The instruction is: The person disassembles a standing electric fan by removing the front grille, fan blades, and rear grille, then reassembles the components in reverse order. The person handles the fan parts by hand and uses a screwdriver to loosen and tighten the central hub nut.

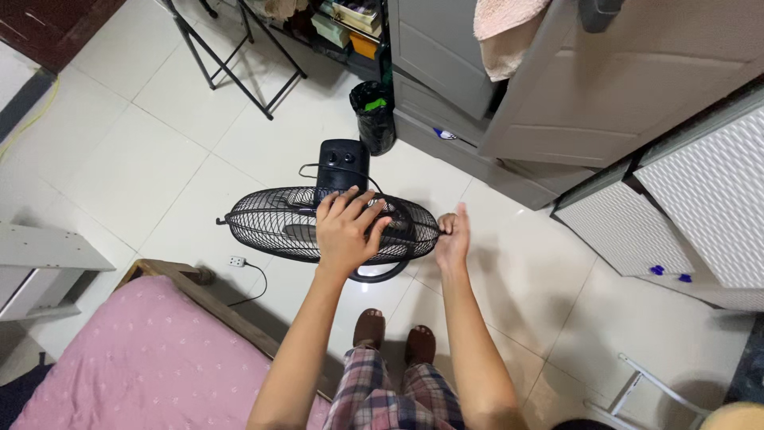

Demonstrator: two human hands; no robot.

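**Both hands on a black floor fan's grille**

Head view, the only one I have: I'm looking straight down at a black fan [330, 223] standing on the white tiled floor [143, 159], just ahead of the person's feet in brown slippers [370, 326]. The fan's round wire grille [270, 223] faces up toward the camera, and its motor housing [344, 159] with two knobs sits at the far side. The left hand [346, 231] lies flat on top of the grille near its centre, fingers spread and curled over the wires, gripping it. The right hand [452, 239] is at the grille's right rim, fingers pinched together on the edge; exactly what it pinches I cannot tell, too small. A black cord [259, 283] runs from under the fan to a white plug strip [235, 260] on the floor.

Around it: a bed with a pink cover [135, 358] and wooden frame sits lower left, close to the fan. A small black bin [374, 115] with something green in it stands beyond the fan, against a grey cabinet [446, 64]. A white textured cabinet [700, 199] is on the right, and a black folding stand [231, 56] is at upper left. Plaid trousers [398, 394] show at the bottom edge.
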